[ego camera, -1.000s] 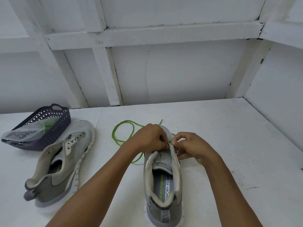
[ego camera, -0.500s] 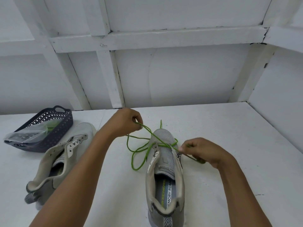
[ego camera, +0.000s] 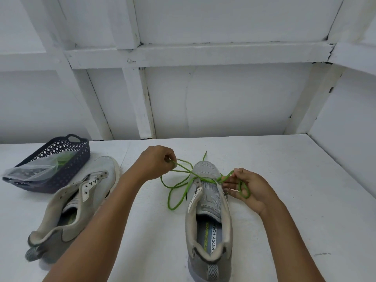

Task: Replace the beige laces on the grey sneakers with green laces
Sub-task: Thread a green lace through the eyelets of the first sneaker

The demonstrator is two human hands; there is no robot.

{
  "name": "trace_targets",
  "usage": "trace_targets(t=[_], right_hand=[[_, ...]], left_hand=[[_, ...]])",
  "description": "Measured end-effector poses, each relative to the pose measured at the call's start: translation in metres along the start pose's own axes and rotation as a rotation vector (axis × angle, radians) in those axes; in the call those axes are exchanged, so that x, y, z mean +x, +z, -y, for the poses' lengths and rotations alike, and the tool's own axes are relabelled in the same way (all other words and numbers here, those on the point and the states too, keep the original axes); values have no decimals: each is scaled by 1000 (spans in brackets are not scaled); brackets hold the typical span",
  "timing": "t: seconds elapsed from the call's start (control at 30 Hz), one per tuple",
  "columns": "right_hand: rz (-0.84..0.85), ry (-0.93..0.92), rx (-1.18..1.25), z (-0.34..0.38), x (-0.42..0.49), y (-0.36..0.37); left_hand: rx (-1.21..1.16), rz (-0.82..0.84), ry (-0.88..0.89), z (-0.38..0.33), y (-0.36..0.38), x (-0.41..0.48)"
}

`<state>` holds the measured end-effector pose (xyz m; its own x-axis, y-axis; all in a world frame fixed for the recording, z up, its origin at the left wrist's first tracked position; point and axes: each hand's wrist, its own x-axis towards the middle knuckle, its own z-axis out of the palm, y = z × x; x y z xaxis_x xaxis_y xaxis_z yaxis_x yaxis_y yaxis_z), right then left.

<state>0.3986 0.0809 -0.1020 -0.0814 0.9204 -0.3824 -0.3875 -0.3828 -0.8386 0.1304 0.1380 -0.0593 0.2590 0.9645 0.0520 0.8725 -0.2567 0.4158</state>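
Looking down on a white table (ego camera: 284, 180) with a faintly grainy top, we see two grey sneakers. The sneaker in front of us (ego camera: 209, 200) stands upright with its mesh toe pointing away, its beige collar open and printed lettering on the insole. The frame's lower edge cuts off its heel. The second sneaker (ego camera: 81, 200) lies tilted to the left, laceless, its inner side partly hidden by the left forearm. Behind it sits a dark perforated plastic basket (ego camera: 71, 169) holding a clear plastic bag (ego camera: 30, 169). We cannot make out what the bag holds.

The left hand (ego camera: 156, 162) hovers beside the toe, thumb and forefinger pinched on a strand of the green lace (ego camera: 183, 192). The right hand (ego camera: 250, 188) rests at the shoe's right eyelet row, fingers curled around a small loop of the same lace, fingertips nipping it near the shoe. The thin, round cord crosses the lowest eyelets between the two hands. Its slack loops on the table left of the shoe, and one tip pokes out beyond the toe.
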Motion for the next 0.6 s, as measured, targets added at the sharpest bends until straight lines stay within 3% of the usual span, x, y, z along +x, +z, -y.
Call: trace_targets(t=[0.23,0.43,0.6], right_hand=[[-84,36,-237,1,7,4],[-231,-34,-572,-1,22,13],[-264,-12,-482,4,36,20]], left_hand=[[223,339,-11,10,28,23],[126,351,98,-2,46,38],[21,358,130,3,54,47]])
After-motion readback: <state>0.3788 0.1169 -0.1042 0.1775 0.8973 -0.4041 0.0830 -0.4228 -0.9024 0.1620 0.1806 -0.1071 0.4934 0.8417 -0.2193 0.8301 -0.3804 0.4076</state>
